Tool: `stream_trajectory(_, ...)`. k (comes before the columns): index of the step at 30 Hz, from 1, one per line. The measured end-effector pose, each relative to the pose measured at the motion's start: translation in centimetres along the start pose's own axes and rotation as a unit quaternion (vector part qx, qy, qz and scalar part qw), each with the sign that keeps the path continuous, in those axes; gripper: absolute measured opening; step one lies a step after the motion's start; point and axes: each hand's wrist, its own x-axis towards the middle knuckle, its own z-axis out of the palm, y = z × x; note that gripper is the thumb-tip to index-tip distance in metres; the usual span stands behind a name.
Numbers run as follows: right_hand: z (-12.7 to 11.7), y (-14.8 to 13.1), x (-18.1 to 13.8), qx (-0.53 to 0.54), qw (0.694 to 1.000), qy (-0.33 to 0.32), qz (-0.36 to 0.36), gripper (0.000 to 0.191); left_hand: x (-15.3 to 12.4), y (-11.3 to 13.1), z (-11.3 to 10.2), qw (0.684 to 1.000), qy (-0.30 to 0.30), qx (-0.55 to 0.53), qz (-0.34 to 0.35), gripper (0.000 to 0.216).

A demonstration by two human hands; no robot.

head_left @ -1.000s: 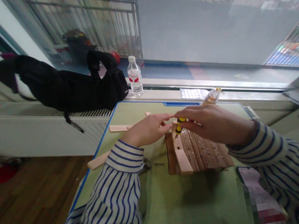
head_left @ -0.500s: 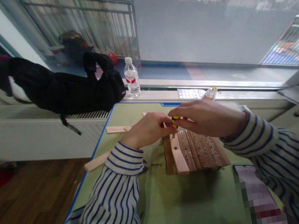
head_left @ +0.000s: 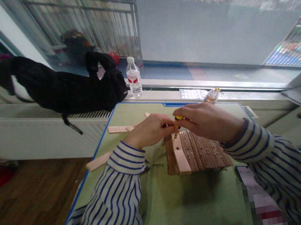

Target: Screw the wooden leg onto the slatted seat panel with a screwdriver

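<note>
My right hand is closed round a screwdriver with a yellow and black grip; its clear handle end sticks out behind the hand. My left hand is pinched at the tool's tip, fingertips touching the right hand's. Both hover over the far end of a slatted wooden panel lying on the green mat. A pale wooden strip with holes rests along the panel's left side, right below the tip.
Loose wooden strips lie at the mat's left edge and behind my left hand. A water bottle and a black bag sit on the sill by the window. A dark screw lies near my left sleeve.
The hands have drawn closer together and the screwdriver is more hidden by the fingers than one second ago. The view shifted slightly; panel and strips stay put.
</note>
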Motion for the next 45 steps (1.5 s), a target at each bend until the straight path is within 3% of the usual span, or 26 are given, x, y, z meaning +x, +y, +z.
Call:
stream_trajectory(7, -0.5, 0.0, 0.3, 0.001, 0.999, -0.038, 0.008, 0.03, 0.3, 0.2, 0.0, 0.999, 0.044, 0.02, 0.002, 0.023)
stream_trajectory(13, -2.0, 0.0, 0.3, -0.048, 0.995, -0.082, -0.007, 0.031, 0.2, -0.3, 0.5, 0.998, 0.038, 0.0, -0.054, 0.031)
stream_trajectory(17, -3.0, -0.1, 0.6, -0.067, 0.995, -0.07, -0.019, 0.034, 0.2, -0.4, 0.7, 0.998, 0.038, -0.002, -0.057, 0.033)
stream_trajectory(22, -3.2, -0.4, 1.0, -0.09, 0.989, -0.113, -0.03, 0.031, 0.2, -0.2, 0.8, 0.997, 0.04, -0.01, -0.059, 0.03)
stream_trajectory(39, -2.4, -0.1, 0.8, -0.056, 0.993, -0.107, -0.019, 0.028, -0.1, 0.2, 0.4, 0.998, 0.032, -0.023, -0.04, 0.025)
stream_trajectory(45, -2.2, -0.1, 0.8, -0.059, 0.994, -0.094, -0.015, 0.03, -1.0, -0.2, -1.1, 0.997, 0.012, -0.036, -0.063, 0.04)
